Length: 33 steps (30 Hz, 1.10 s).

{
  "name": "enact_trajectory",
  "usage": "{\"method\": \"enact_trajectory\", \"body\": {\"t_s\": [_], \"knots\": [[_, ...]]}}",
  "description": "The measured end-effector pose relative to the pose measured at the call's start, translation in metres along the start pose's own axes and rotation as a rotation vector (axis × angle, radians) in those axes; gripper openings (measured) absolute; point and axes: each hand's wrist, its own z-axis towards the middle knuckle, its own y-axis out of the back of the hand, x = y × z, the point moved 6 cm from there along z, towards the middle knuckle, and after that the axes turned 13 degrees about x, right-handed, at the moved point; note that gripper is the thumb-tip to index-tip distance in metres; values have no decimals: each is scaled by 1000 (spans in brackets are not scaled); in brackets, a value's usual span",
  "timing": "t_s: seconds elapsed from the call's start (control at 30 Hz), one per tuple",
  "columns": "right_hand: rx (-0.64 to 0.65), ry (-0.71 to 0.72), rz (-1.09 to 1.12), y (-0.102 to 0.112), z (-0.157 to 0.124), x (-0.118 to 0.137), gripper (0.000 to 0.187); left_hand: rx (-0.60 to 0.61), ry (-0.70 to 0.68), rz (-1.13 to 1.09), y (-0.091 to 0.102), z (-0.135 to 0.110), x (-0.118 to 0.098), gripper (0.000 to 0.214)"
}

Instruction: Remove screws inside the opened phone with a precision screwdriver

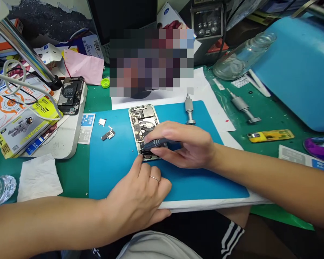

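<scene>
An opened smartphone (143,126), its inner parts bare, lies on a blue mat (110,180). My left hand (140,190), a ring on one finger, steadies its lower left corner with the index fingertip; the other fingers are curled in. From the right, my right hand (186,144) is closed around dark tweezers (156,144) with ridged grips. Their tip points into the phone's lower end, where the exact contact is hard to make out. Two small loose phone parts, a silvery piece (102,122) and a dark bracket-like piece (108,134), rest left of the phone.
A precision screwdriver (189,109) stands at the mat's far edge; another screwdriver (241,106) lies farther right, near a yellow-handled cutter (270,136) and a glass jar (244,55). At left, a white stand base (72,144) carries boxes and another opened phone (70,95).
</scene>
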Motion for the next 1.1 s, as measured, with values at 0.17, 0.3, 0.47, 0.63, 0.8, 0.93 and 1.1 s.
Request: {"method": "enact_trajectory", "body": {"t_s": [0.17, 0.3, 0.47, 0.63, 0.8, 0.93, 1.1], "knots": [[24, 14, -8, -1, 0, 0, 79, -10, -2, -13, 0, -1, 0, 56], [31, 18, 0, 0, 0, 2, 80, -17, -4, -11, -2, -1, 0, 56], [56, 22, -20, -2, -1, 3, 80, -16, -7, -12, -2, 0, 0, 56], [70, 28, -31, -1, -1, 3, 80, -4, -10, -15, -2, 0, 0, 54], [60, 51, -42, 1, 2, 4, 76, 5, -13, -14, -2, 0, 0, 54], [48, 33, -52, 1, 3, 3, 76, 7, -11, -4, -2, 2, 0, 54], [66, 56, -39, -1, 4, 7, 77, 4, -10, -13, -2, 0, 0, 53]]}}
